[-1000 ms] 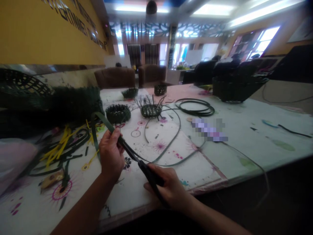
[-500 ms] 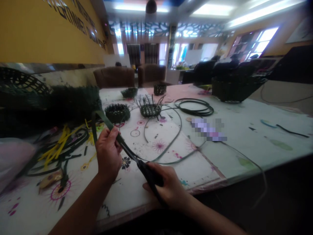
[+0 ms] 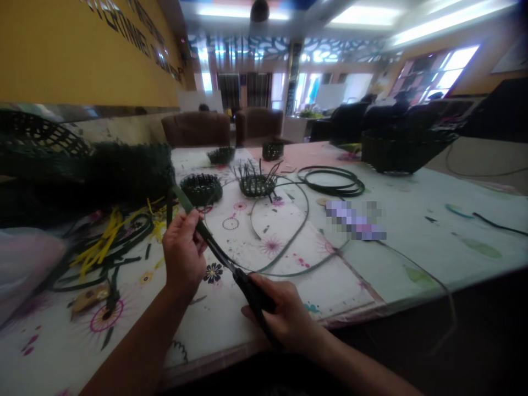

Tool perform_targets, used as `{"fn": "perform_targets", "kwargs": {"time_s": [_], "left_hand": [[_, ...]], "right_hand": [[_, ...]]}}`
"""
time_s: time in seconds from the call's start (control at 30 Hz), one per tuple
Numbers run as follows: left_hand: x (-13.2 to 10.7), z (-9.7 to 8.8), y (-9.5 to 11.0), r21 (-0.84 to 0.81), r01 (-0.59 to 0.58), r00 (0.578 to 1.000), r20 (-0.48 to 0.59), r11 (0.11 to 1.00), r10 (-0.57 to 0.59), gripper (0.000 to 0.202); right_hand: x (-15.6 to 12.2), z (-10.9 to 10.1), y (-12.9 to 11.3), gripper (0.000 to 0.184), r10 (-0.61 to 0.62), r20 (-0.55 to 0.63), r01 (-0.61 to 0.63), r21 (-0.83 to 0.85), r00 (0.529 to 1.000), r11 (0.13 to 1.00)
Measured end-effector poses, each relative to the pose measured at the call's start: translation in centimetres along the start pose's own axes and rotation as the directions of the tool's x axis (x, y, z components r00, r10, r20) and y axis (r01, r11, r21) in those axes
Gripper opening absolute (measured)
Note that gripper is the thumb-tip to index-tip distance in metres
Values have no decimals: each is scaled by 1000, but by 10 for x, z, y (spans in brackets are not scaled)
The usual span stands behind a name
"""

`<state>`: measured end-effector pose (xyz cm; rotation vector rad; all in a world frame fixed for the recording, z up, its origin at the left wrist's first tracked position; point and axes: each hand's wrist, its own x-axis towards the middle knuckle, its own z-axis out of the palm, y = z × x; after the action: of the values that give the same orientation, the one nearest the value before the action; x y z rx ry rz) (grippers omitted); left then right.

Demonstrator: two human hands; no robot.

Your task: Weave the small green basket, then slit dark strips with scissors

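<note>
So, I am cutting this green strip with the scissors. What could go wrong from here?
The blades of the black-handled scissors are close to the left hand gripping the green plastic strip, so a slip might nick it. The loose green strand curves just beneath the scissors and could be snipped by mistake. The right hand should probably watch both.

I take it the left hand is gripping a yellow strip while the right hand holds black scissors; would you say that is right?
Not quite: the head view shows the left hand gripping a dark green strip, not a yellow one. The right hand does hold the black scissors.
</note>
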<state>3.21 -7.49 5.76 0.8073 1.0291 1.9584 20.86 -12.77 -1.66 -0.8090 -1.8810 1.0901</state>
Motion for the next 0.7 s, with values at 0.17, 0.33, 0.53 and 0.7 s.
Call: {"fn": "perform_targets", "kwargs": {"time_s": [0.17,0.33,0.53,0.7], "left_hand": [[2,-1,4,-8,-37,999,22,999,37,27],[-9,5,1,38,-33,999,-2,999,34,24],[-13,6,-1,11,-61,998,-5,998,61,22],[-11,3,-3,-8,-83,997,3,997,83,22]], "right_hand": [[-1,1,1,29,21,-28,-22,-13,999,1000],[-1,1,7,39,12,-90,-15,-33,996,999],[-1,1,8,38,-7,-84,6,-15,996,1000],[0,0,4,25,-24,-34,24,-17,999,1000]]}}
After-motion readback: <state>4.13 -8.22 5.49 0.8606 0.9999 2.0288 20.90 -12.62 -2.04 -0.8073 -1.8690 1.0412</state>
